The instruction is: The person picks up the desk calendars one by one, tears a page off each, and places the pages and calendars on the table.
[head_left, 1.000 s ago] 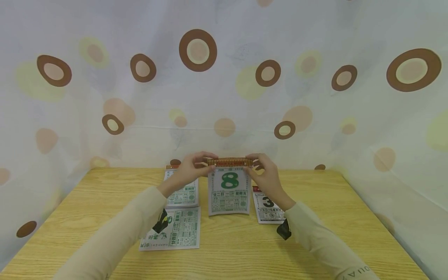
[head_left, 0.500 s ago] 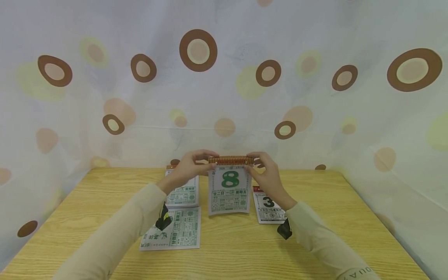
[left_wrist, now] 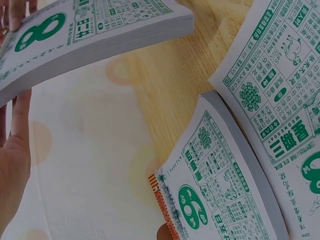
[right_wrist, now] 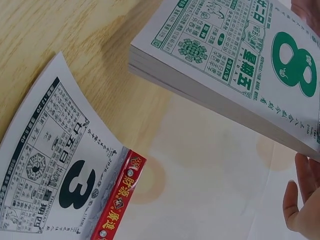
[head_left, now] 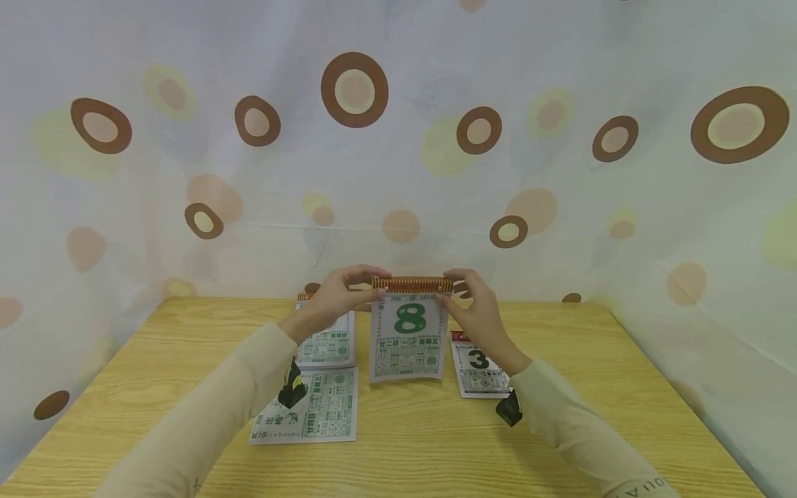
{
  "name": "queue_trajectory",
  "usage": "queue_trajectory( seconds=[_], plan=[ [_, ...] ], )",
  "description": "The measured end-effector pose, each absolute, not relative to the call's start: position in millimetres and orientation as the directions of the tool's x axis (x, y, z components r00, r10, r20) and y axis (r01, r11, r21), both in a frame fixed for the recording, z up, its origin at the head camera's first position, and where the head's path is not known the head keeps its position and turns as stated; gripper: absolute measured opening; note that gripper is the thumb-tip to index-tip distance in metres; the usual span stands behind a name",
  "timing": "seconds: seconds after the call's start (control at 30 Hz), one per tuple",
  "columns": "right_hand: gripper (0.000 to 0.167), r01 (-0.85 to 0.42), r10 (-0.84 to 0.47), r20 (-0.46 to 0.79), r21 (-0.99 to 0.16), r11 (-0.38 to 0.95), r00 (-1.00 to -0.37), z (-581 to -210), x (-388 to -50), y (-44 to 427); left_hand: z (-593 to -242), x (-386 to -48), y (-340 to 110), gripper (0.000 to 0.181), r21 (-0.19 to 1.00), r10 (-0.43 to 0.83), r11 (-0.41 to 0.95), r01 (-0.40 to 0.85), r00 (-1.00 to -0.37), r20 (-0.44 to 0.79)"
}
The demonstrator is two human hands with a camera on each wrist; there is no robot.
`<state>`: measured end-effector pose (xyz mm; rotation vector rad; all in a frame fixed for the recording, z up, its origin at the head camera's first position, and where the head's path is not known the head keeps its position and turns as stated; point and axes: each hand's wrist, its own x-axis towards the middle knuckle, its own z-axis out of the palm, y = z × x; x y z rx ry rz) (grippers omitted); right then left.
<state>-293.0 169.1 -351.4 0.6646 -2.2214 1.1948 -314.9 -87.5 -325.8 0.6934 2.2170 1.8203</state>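
A thick tear-off calendar (head_left: 407, 339) with a green 8 hangs upright in the head view, its red and gold top strip held at both ends. The left hand (head_left: 336, 299) pinches the strip's left end, thumb in front and fingers behind. At the other end the right hand (head_left: 476, 308) pinches it the same way. In the left wrist view the calendar block (left_wrist: 100, 30) is raised above the table, the left hand (left_wrist: 15, 155) at its edge. The right wrist view shows its thick page stack (right_wrist: 225, 65) with the right hand (right_wrist: 305, 205) beside it.
Behind the left forearm lies a calendar (head_left: 326, 346) with a red top, and nearer the front a green-printed one (head_left: 330, 408). A smaller calendar (head_left: 478, 370) with a black 3 and red top lies right of centre. A patterned curtain (head_left: 398, 173) stands behind the wooden table (head_left: 411, 443).
The top of the held calendar and both hands have risen very slightly. Both hands keep their grip, and the calendars on the table stay where they were.
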Motion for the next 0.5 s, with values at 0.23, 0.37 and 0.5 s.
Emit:
queue_trajectory(
  seconds=[0.23,0.37,0.5],
  plan=[
    [0.043,-0.646,-0.173,0.673,-0.556,0.523,-0.719,-345.9,-289.1,171.1,-326.1,-316.1,-86.3,0.034,0.966,0.445,0.123,0.226,-0.883,0.150],
    [0.043,-0.670,-0.161,0.718,-0.510,0.539,-0.677,-344.8,-289.0,172.5,-326.4,-316.9,-86.5,0.035,0.971,0.435,0.109,0.214,-0.889,0.147],
    [0.040,-0.693,-0.153,0.753,-0.480,0.537,-0.640,-344.1,-288.2,173.6,-326.3,-316.6,-86.8,0.035,0.975,0.429,0.091,0.203,-0.892,0.145]
  ],
)
